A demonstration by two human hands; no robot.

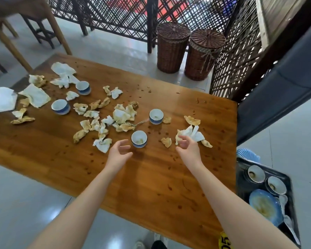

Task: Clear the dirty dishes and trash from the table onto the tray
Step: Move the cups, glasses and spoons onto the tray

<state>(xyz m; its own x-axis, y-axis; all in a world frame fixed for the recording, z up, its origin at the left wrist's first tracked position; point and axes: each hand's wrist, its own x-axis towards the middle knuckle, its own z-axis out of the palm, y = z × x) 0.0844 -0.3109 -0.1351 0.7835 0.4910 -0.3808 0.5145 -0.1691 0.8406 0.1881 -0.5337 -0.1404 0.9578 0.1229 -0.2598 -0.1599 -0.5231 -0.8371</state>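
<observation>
Several small white-and-blue cups stand on the wooden table [151,186]: one [139,139] just ahead of my hands, one [156,116] beyond it, and two at the left [60,106] [83,87]. Many crumpled, stained napkins [122,115] lie scattered among them. My left hand [119,153] hovers with loosely curled fingers just left of the nearest cup, holding nothing. My right hand [188,148] hovers, fingers loosely curled and empty, beside a crumpled napkin [192,133]. The dark tray [287,178] sits low at the right and holds two bowls, a blue plate and spoons.
Two lidded wicker baskets [172,49] stand on the floor behind the table, against a dark lattice screen. A dark padded bench [276,97] runs along the right. Wooden furniture legs [9,44] stand at the far left. Food crumbs dot the tabletop.
</observation>
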